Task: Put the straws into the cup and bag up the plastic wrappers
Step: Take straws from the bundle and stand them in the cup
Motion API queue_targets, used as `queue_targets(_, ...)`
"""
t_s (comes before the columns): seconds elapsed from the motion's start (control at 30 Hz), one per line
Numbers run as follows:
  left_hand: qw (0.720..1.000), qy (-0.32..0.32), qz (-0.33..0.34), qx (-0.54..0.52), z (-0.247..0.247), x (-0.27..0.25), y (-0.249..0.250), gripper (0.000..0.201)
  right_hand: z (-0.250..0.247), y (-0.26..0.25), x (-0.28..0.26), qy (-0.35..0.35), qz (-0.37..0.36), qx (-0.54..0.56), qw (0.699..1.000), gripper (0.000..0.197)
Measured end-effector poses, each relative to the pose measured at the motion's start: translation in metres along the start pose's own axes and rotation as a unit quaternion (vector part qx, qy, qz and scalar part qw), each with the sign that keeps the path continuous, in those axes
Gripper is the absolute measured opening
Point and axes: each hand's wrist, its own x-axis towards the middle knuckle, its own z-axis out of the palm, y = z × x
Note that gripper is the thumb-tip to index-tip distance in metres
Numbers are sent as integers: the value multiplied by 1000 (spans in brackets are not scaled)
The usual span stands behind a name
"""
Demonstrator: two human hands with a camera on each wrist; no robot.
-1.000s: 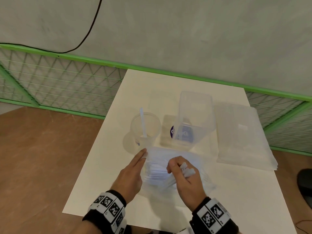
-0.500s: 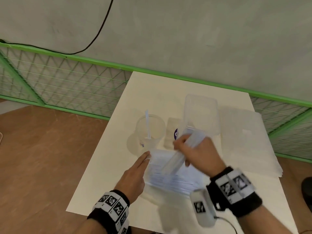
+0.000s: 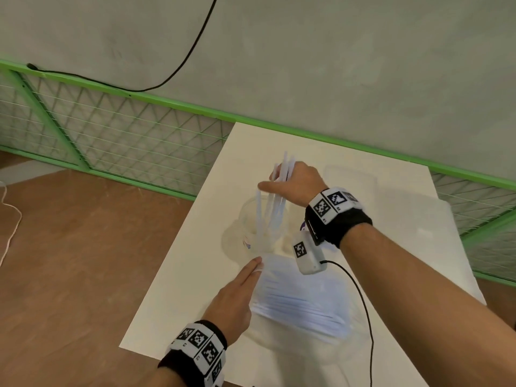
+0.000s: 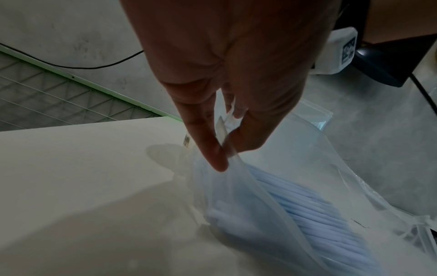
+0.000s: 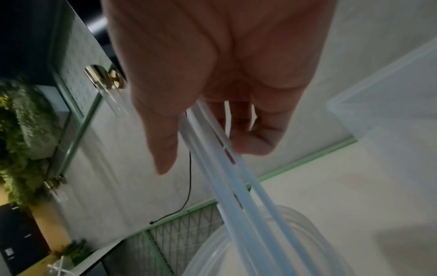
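Note:
On the white table [image 3: 195,275] stands a clear plastic cup [image 3: 248,233]. My right hand [image 3: 282,182] hovers just above it and grips a bundle of translucent straws [image 3: 275,208], whose lower ends reach down into the cup. The right wrist view shows the fingers [image 5: 255,142] curled round the straws [image 5: 227,177] over the cup rim [image 5: 212,242]. Nearer me lies a clear bag of straws [image 3: 301,300]. My left hand [image 3: 255,266] pinches that bag's open edge, seen in the left wrist view between thumb and fingertips [image 4: 212,149], with the straws [image 4: 307,214] inside.
A clear plastic container [image 3: 351,180] stands behind my right wrist. A flat stack of plastic bags [image 3: 435,227] lies at the table's right. A green mesh fence [image 3: 111,129] runs along the far side, with wooden floor [image 3: 83,261] to the left.
My right hand pulled a bundle of straws out of the bag and carried it forward and left over the cup. My left hand stayed on the bag's edge.

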Motion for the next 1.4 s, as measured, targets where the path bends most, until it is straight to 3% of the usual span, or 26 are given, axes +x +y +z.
queue_targets(0.13, 1000, 2, 3, 7, 0, 0, 0, 84, -4, 9, -2, -45, 35, 32, 998, 106)
queue_targets(0.2, 1000, 8, 8, 2, 0, 1, 0, 85, -11, 12, -9, -12, 39, 35, 999, 114)
queue_targets(0.27, 1000, 10, 13, 4, 1, 2, -1, 85, -17, 14, -21, 48, 13, 51, 997, 101)
queue_targets(0.37, 1000, 9, 13, -1, 2, 3, -3, 86, -15, 17, -55, 141, -99, 105, 979, 40)
queue_targets(0.43, 1000, 8, 11, -6, 3, 3, -3, 87, -1, 20, -90, 115, -148, 123, 974, 24)
queue_targets(0.5, 1000, 11, 8, -4, 6, 4, -4, 86, 26, 29, -125, 26, -148, 96, 984, 25)
queue_targets(0.6, 1000, 15, 13, 7, 9, 5, -5, 81, 81, 56, -160, -108, -136, -27, 984, 29)
queue_targets(0.7, 1000, 8, 19, -1, 12, 5, -6, 87, 132, 95, -173, -167, -97, -135, 972, 40)
queue_targets(0.9, 1000, 7, 22, 8, 12, -1, -6, 91, 177, 124, -178, -101, -60, -255, 960, 54)
queue_targets(1.4, 1000, 27, -12, 8, 5, -6, -4, 86, 190, 125, -151, -68, -57, -269, 959, 43)
